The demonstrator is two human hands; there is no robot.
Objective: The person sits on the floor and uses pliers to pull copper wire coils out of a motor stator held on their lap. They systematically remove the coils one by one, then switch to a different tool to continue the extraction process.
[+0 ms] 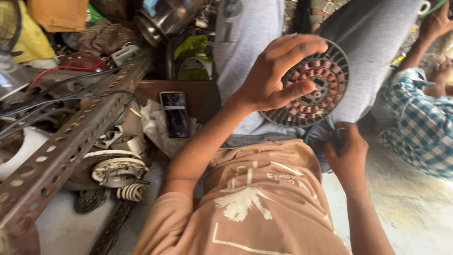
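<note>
the left hand [276, 75] grips a round stator [316, 87], thumb across its face and fingers curled over the far rim. the stator is a grey slotted disc with a ring of copper coils around a central hole, held up on edge in front of the person's chest, just right of centre, its face turned toward the camera. behind it sits someone in grey clothes [250, 52], very near.

the right hand [347, 151] is clenched just below the stator, pinching dark wires [330, 130] that hang from the disc's lower edge. the hand and the disc are near each other, joined by those wires.

below both hands is the person's own tan shirt [264, 198] with a pale print.

to the left, a phone [175, 114] lies face up on crumpled white paper [153, 123], its screen lit. nearer and further left, a perforated angle bar [71, 146] runs slantwise from the near left corner toward the far middle. under it on the floor lie a white winding frame [118, 170] and a small coil [132, 192]. black and red cables [71, 82] trail over clutter at the far left, and a steel pot [165, 19] sits tilted at the far side.

at the right edge, another person's arm in a checked sleeve [417, 123] reaches up; that hand [436, 21] is at the far right corner, and what it holds is unclear.
</note>
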